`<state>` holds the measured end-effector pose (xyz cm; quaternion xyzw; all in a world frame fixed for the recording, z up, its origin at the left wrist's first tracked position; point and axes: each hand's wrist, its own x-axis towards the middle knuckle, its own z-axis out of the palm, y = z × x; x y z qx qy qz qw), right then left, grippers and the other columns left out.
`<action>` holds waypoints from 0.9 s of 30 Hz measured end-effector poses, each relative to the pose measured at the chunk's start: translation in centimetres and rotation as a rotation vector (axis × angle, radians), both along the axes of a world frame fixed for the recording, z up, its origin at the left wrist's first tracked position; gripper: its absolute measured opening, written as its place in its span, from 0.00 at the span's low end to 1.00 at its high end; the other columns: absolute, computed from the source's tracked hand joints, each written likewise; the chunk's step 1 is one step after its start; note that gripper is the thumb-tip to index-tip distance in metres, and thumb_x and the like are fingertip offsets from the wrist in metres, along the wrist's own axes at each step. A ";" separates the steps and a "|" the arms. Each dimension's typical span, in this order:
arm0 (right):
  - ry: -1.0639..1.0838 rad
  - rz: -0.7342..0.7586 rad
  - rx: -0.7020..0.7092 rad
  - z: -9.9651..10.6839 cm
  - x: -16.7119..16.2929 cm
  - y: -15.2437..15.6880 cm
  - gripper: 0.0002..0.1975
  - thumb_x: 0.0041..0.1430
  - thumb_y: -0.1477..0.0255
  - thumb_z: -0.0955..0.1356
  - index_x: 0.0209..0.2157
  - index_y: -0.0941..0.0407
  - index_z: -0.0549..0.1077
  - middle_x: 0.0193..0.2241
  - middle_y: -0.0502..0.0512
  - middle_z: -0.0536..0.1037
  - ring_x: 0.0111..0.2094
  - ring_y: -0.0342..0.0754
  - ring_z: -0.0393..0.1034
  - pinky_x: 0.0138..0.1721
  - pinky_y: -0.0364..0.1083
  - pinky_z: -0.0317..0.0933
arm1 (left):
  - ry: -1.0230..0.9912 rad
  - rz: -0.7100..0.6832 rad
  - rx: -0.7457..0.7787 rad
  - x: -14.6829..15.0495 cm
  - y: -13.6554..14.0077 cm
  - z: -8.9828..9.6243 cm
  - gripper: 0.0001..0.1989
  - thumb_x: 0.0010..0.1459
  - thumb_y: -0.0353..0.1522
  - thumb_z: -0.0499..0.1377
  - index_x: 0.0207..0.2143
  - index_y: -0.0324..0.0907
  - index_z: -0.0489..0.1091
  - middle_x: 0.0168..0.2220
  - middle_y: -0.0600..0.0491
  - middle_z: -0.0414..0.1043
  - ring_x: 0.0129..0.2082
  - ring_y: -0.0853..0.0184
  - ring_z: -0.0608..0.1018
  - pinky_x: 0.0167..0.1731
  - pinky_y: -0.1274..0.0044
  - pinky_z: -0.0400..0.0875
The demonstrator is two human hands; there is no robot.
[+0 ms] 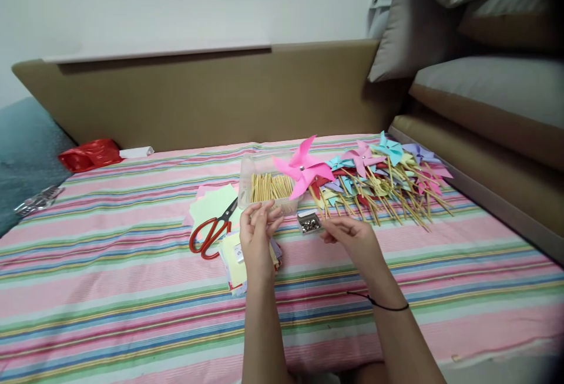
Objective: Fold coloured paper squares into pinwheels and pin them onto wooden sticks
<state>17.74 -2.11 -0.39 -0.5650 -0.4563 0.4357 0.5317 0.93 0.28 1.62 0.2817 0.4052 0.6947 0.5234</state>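
My left hand (259,234) is raised over a stack of coloured paper squares (233,255), its fingers loosely curled and apart, with nothing visible in them. My right hand (348,237) is closed in a pinch beside a small open box of metal fasteners (309,223). A bright pink paper pinwheel (304,168) stands up above that box, and its thin wooden stick seems to run down to my right fingertips. Red-handled scissors (211,234) lie left of my left hand on pale green paper (215,201). Behind it is a clear plastic container (247,169) of wooden sticks (268,187).
A pile of finished pinwheels (379,178) in several colours lies to the right on the striped cloth (132,266). A red plastic bag (90,155) and a clear crinkled packet (39,199) are at the left. Grey cushions (493,87) are stacked at the right.
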 end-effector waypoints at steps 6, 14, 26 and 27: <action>-0.306 -0.231 -0.055 1.5 3.8 3.3 0.16 0.53 0.60 0.66 0.28 0.59 0.76 0.22 0.58 0.80 0.22 0.47 0.73 0.26 0.45 0.67 | 0.068 -0.009 -0.010 -0.5 -0.1 0.3 0.14 0.53 0.36 0.63 0.40 0.41 0.66 0.44 0.47 0.76 0.35 0.68 0.79 0.33 0.77 0.74; -0.813 -0.338 -0.192 3.4 4.8 7.8 0.20 0.50 0.71 0.69 0.08 0.55 0.67 0.09 0.55 0.68 0.20 0.49 0.67 0.25 0.46 0.53 | 0.078 -0.032 0.002 -0.5 -0.3 0.7 0.14 0.52 0.36 0.63 0.40 0.40 0.67 0.41 0.47 0.76 0.33 0.68 0.78 0.32 0.77 0.73; -0.905 -0.300 0.078 3.5 3.2 -4.5 0.28 0.62 0.56 0.61 0.13 0.56 0.68 0.09 0.49 0.66 0.15 0.42 0.59 0.24 0.42 0.52 | 0.142 0.230 0.390 -2.9 -4.1 6.5 0.06 0.53 0.33 0.62 0.35 0.44 0.70 0.44 0.51 0.72 0.38 0.67 0.77 0.37 0.75 0.73; -0.889 -0.277 0.131 2.6 2.6 -7.2 0.29 0.62 0.55 0.60 0.13 0.56 0.67 0.09 0.48 0.64 0.14 0.41 0.56 0.21 0.41 0.50 | 0.193 0.263 0.434 -3.5 -5.5 7.8 0.07 0.54 0.34 0.61 0.37 0.46 0.70 0.46 0.53 0.71 0.41 0.67 0.76 0.40 0.75 0.72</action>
